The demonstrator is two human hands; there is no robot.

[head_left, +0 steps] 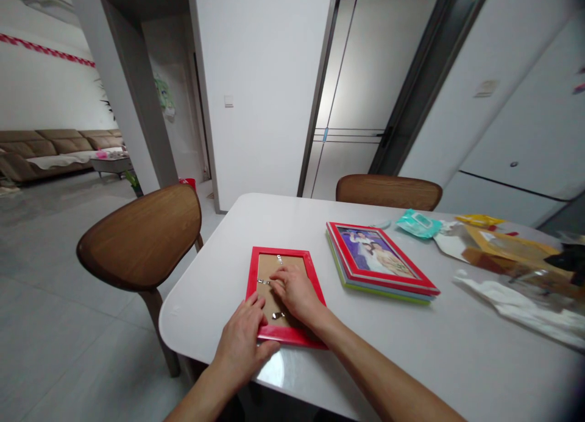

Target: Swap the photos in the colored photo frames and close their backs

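Note:
A red picture frame [315, 276] lies face down near the table's front edge, its brown backing board [269, 263] turned up. Small metal pieces are on the board: one at the top [280, 259], a metal clip [263, 282] at the left side and a dark shiny hanger [278, 316] lower down. My left hand [242, 337] grips the frame's lower left corner, fingers on top and thumb along the front edge. Over the board, my right hand [295, 291] has its fingers pinched together at the inner end of the left clip. The palm hides part of the backing.
Right of the frame is a stack of picture frames [379, 257], the top one red with a photo. Farther right lie a teal packet [418, 223], brown packaging [503, 248] and crumpled white wrapping [521, 306]. Wooden chairs stand at the left [141, 239] and far side [388, 190].

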